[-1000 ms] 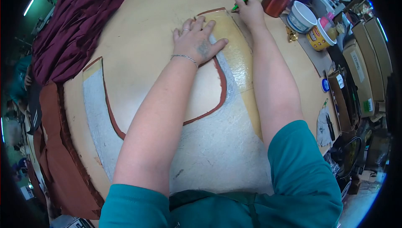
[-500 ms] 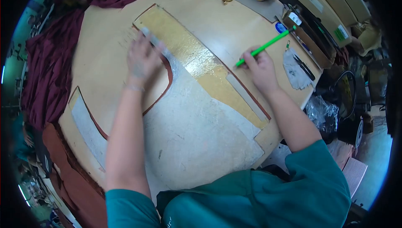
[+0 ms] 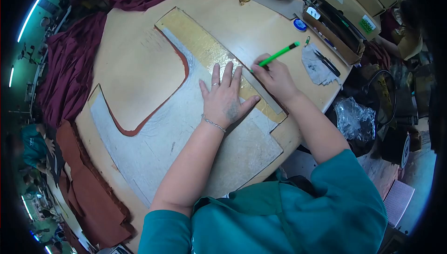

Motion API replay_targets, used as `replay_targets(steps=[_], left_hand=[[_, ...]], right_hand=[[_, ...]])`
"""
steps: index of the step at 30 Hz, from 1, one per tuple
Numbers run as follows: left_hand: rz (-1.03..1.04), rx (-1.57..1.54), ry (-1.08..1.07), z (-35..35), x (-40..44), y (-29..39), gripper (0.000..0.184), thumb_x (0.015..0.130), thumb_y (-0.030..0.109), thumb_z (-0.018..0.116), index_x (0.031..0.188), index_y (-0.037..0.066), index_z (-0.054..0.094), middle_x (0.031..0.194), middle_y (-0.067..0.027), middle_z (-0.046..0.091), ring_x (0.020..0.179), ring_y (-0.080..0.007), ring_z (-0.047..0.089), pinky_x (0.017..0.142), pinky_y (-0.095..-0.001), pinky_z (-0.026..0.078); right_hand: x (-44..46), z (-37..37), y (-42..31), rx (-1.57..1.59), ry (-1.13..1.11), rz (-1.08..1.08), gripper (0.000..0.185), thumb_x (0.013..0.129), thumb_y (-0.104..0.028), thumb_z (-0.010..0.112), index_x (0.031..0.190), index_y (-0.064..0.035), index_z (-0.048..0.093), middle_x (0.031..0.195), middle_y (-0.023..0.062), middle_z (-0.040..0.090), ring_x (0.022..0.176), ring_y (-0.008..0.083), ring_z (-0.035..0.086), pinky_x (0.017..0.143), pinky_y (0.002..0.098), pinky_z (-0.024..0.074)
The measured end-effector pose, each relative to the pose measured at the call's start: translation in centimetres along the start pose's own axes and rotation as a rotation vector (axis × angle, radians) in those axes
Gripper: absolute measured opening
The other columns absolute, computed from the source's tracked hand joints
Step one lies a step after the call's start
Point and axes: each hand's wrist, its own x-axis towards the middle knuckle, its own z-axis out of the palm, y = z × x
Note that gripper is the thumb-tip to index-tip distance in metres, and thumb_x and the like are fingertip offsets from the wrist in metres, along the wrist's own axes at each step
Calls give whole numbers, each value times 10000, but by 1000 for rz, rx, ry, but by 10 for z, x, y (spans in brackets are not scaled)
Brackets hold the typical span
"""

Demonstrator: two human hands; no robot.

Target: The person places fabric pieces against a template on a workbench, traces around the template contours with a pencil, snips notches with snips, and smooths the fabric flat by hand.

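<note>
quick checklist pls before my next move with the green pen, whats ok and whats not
1. Left hand on the grey-and-yellow piece: ok, spread over it, palm down.
2. Green pen gripped: ok, in the right hand.
3. Pen point near the piece's edge: ok, at its long right-hand side; whether it touches, cannot tell.
4. Left fingers clear of the pen point: ok, there is a gap.
5. Reddish-brown material showing along the curved cutout: ok, as a narrow border.
6. Piece firmly pressed down: cannot tell from this view.
</note>
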Motion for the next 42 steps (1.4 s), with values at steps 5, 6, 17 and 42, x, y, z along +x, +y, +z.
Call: replay_targets(steps=[5, 6, 17, 42], left_hand=[[-7, 1, 10, 2, 0, 0, 811, 709, 625, 505, 1317, 107, 360, 1389, -95, 290, 1302, -319, 211, 931, -657, 204], [-4, 4, 19, 3, 0, -1, 811, 707, 625, 507, 1315, 109, 363, 1388, -95, 291, 1301, -318, 211, 931, -656, 205], [-28, 10, -6, 2, 0, 0, 812, 703, 626, 522, 1322, 131, 344, 1390, -86, 287, 1295, -324, 220, 920, -654, 221], [-52, 31, 4, 3, 1, 2, 798, 695, 622, 536, 1309, 141, 368, 1379, -75, 305, 1298, -293, 224, 933, -642, 225]], right_hand=[[-5, -9, -5, -66, -58, 18, 150, 802, -160, 602, 855, -34, 539, 729, 140, 574, 661, 284, 577, 602, 340, 445], [9, -1, -4, -71, -42, -16, 154, 801, -163, 600, 856, -32, 540, 737, 145, 578, 674, 300, 577, 608, 349, 446], [20, -5, -11, -162, -185, 7, 183, 818, -200, 576, 860, -26, 537, 765, 167, 582, 731, 341, 573, 640, 376, 446], [12, 2, -5, -28, -40, -54, 152, 795, -159, 608, 859, -31, 554, 774, 148, 581, 696, 304, 569, 628, 349, 450]])
